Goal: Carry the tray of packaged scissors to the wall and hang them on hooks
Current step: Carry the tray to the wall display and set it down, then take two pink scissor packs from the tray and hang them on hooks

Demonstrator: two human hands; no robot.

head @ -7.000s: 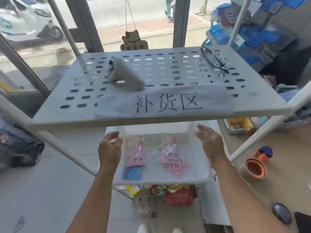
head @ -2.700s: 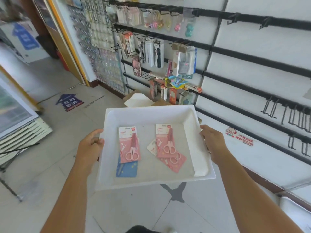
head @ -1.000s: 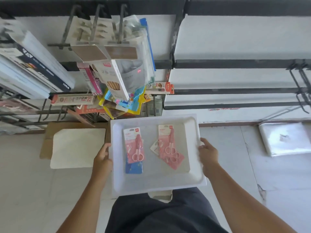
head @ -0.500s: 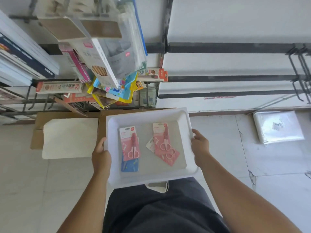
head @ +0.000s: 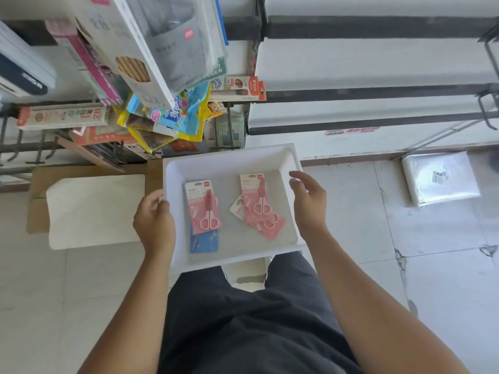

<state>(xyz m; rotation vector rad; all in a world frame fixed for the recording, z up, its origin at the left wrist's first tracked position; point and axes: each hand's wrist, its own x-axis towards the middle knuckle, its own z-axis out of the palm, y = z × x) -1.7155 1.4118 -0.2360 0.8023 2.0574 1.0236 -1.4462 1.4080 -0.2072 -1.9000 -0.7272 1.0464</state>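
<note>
I hold a white tray (head: 232,160) low in front of my legs, close to the wall. My left hand (head: 154,220) grips its left rim, thumb over the edge. Fingers spread, my right hand (head: 307,203) hovers at the right rim and holds nothing. A pink scissors pack (head: 204,209) lies on a blue pack (head: 204,242) in the tray's left half. Two overlapping pink packs (head: 260,205) lie in the right half. Black wall rails (head: 378,90) run across the white wall, and empty hooks (head: 488,112) show at the far right.
Hanging stationery packs (head: 162,63) crowd the upper left, just above the tray's far edge. A cardboard box with a white sheet (head: 94,209) sits on the floor to the left. A plastic-wrapped white bundle (head: 440,179) lies on the tiles to the right.
I carried the tray from the restock shelf to the wall and bent lower towards it. In the last half second my right hand came off the right rim and spread its fingers.
</note>
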